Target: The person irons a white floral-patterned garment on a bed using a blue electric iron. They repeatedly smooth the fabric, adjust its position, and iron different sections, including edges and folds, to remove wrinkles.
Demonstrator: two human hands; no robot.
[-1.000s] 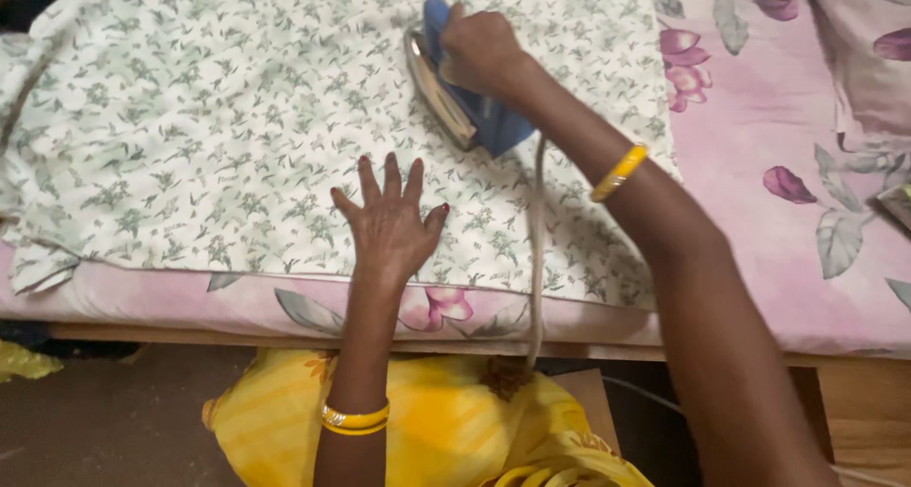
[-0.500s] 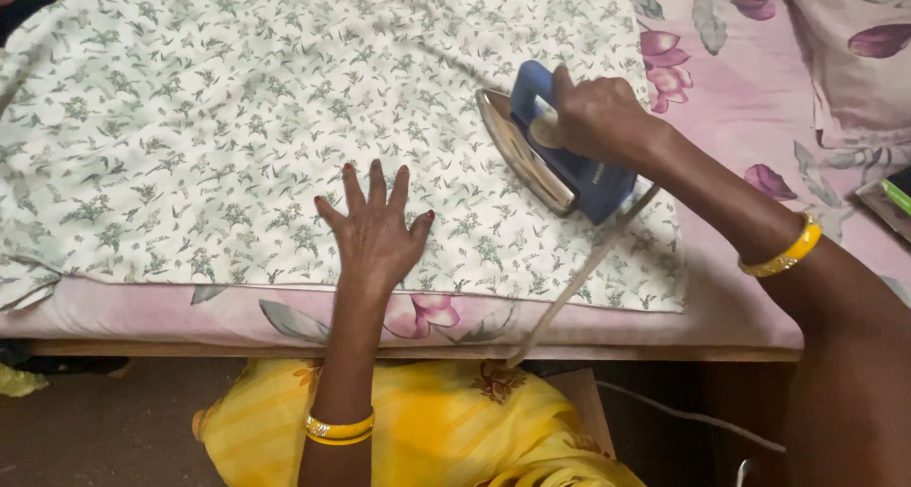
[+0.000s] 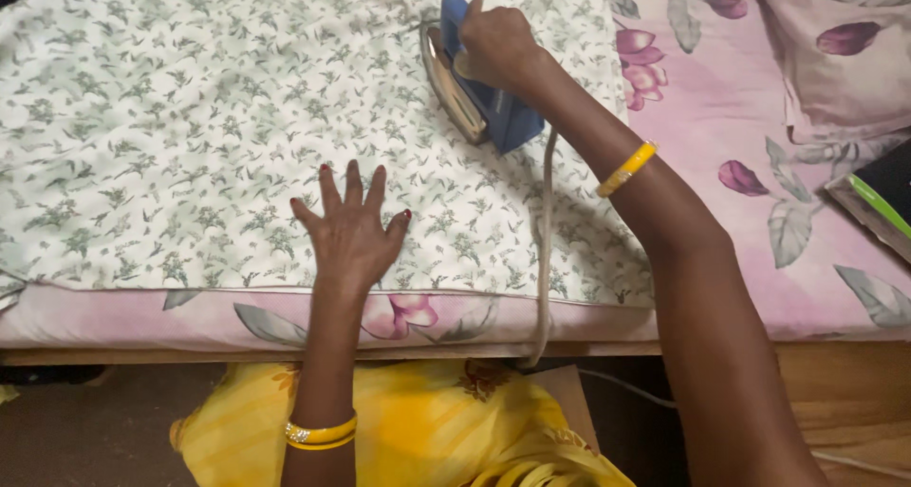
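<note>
Two hands apart: right hand [image 3: 495, 41] clamps the iron [image 3: 474, 84] near the bed's [image 3: 721, 259] far edge; left hand [image 3: 349, 231] presses the cloth [image 3: 190, 117] flat, open-palmed. Creases remain left.

Blue iron [image 3: 493, 107], green-sprigged white cloth [image 3: 190, 136].

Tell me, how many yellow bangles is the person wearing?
3: two stacked on the left wrist, one on the right forearm. More may be hidden under the arms.

Soft even indoor light; sharp focus; faint arm shadow.
</note>
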